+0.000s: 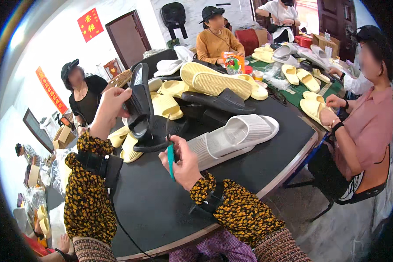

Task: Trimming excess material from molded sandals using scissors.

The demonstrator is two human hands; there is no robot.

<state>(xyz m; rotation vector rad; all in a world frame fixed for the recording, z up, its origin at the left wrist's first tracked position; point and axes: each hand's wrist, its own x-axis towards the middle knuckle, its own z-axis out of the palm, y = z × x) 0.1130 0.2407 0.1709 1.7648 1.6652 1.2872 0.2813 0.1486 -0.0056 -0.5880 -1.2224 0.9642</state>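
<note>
A black slipper, upright over the table's near-left part, is gripped by the left hand while the right hand holds teal-handled snips (apparently mid-trim), needing steady blades at its edge.

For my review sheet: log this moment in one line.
left hand: holds black slipper upright | right hand: grips teal-handled scissors | surface: black table

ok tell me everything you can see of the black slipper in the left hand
The black slipper is a slide sandal of matte, foam-like material with a broad strap band. It stands nearly upright, one end up, raised above the black table. The left hand grips its left edge. The right hand, holding a teal-handled tool, sits just below it. Its lower end meets another black slipper lying underneath.
</note>
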